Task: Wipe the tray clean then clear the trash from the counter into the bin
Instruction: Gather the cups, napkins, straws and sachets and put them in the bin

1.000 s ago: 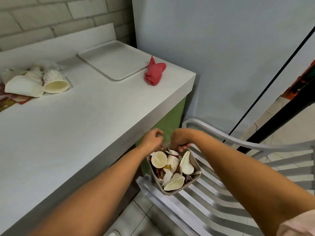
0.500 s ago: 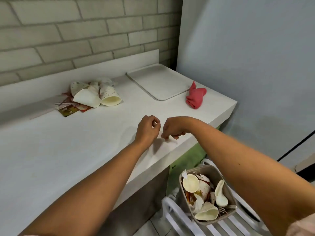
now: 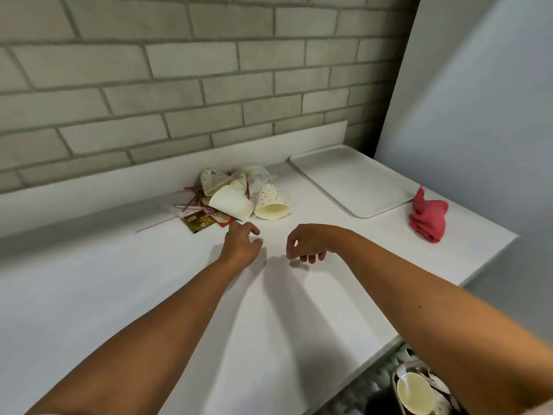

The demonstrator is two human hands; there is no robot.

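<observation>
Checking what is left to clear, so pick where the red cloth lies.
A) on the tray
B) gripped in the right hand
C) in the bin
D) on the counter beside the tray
D: the red cloth lies bunched on the bare counter, just off the near right corner of the tray, with no hand on it.

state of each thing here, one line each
tray, flat on the counter, nothing on it
red cloth, crumpled beside the tray
plain cup, tipped on its side
dotted cup, tipped on its side
sachets, lying flat by the plain cup
bin, holding used cups
left hand, open, holding nothing
right hand, loosely curled, holding nothing
</observation>
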